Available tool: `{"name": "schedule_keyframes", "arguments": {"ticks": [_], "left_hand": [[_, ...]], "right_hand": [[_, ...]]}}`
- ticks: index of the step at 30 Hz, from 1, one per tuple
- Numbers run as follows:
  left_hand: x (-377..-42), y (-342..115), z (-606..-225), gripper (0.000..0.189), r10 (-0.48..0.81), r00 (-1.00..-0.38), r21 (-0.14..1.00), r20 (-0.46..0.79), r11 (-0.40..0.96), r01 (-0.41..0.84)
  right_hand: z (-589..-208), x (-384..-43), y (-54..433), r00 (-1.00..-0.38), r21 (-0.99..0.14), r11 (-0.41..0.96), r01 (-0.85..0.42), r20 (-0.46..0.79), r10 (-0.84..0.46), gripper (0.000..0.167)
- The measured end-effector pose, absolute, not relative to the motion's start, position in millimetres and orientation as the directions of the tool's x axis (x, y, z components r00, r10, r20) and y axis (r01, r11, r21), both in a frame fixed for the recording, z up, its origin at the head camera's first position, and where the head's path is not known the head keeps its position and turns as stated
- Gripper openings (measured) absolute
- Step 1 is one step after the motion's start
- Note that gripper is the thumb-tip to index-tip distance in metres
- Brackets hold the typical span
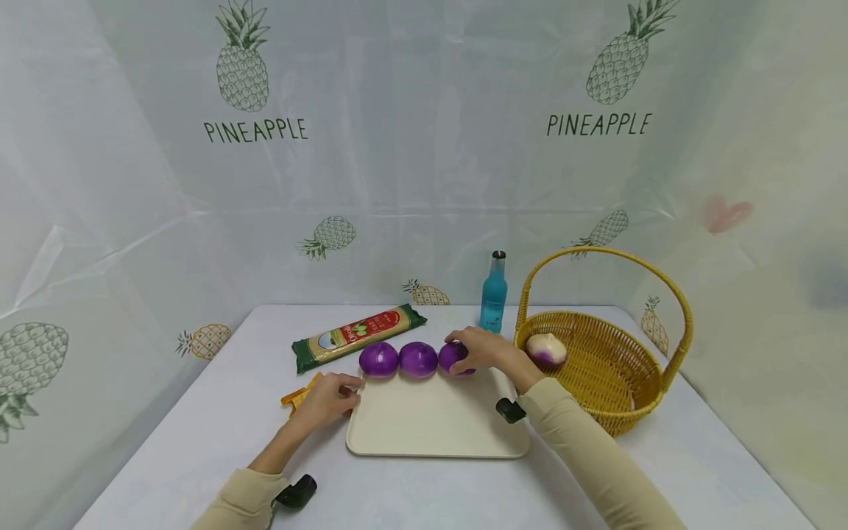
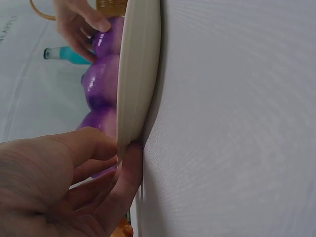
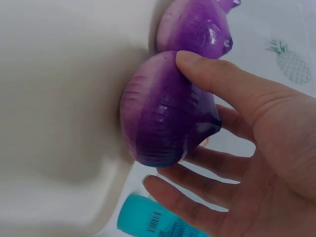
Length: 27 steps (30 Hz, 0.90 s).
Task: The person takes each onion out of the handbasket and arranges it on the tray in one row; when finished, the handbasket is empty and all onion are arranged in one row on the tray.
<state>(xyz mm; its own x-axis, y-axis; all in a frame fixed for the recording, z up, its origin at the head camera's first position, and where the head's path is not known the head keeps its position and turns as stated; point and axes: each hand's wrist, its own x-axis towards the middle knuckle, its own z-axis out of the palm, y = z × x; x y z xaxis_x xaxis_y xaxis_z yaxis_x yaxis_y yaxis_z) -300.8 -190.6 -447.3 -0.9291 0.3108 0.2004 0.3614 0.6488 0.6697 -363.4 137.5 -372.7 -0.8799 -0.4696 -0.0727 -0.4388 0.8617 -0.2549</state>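
"Purple onion [image 3: 168,111], where?"
"At the far edge of the tray [image 1: 430,419], rightmost of three, clasped by the right hand [image 1: 482,349]."
"And the left hand [image 1: 327,400]?"
"Pinching the tray's left edge."

Counting three purple vegetables [image 1: 418,360], one white-and-purple vegetable [image 1: 546,350] — plus one tray [image 1: 437,419], one basket [image 1: 599,375], one bottle [image 1: 493,298], one packet [image 1: 361,331], one orange item [image 1: 297,398].

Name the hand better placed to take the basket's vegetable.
Probably the right hand: once it releases its purple vegetable, the wicker basket is close. The left hand, farther off, pinches the tray.
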Motion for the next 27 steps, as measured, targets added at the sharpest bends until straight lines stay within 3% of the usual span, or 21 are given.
{"name": "schedule_keyframes", "arguments": {"ticks": [12,27], "left_hand": [[-300,-189,-451,0.031,0.299,-0.937,0.699,0.181,0.631,0.336],[-301,-190,-446,0.03,0.292,-0.942,0.691,0.165,0.648,0.322]], "right_hand": [[-371,-359,142,-0.879,-0.25,0.863,-0.439,-0.078,-0.47,0.064],[-322,-332,202,-0.91,-0.265,0.877,-0.4,0.003,-0.414,0.062]]}}
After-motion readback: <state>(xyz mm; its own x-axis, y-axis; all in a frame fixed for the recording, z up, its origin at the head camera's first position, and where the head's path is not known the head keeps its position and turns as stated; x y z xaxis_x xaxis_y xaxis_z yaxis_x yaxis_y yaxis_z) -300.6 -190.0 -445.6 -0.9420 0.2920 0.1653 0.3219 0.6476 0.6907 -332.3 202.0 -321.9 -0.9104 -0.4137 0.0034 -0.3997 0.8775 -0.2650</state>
